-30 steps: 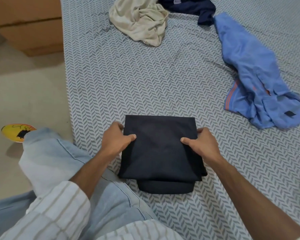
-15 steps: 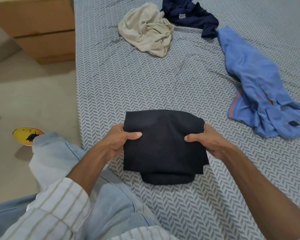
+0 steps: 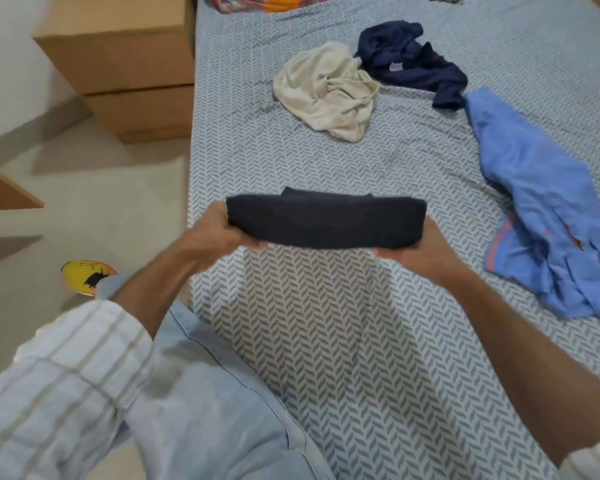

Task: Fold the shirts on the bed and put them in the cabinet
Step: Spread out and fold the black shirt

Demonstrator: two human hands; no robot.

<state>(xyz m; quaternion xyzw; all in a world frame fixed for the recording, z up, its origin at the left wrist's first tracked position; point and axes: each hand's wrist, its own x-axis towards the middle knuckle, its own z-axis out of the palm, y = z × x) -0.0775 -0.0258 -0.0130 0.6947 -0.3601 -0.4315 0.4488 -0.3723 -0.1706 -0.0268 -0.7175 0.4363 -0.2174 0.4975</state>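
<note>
Gripping the folded black shirt (image 3: 326,221) above the bed (image 3: 326,341), left hand (image 3: 215,233) and right hand (image 3: 426,252) each keep a closed grip.

Readable text: we find none anywhere in view.
Navy shirt (image 3: 413,62) tag: a pale neck label, perhaps printed, but too small and blurred for us to read.
</note>
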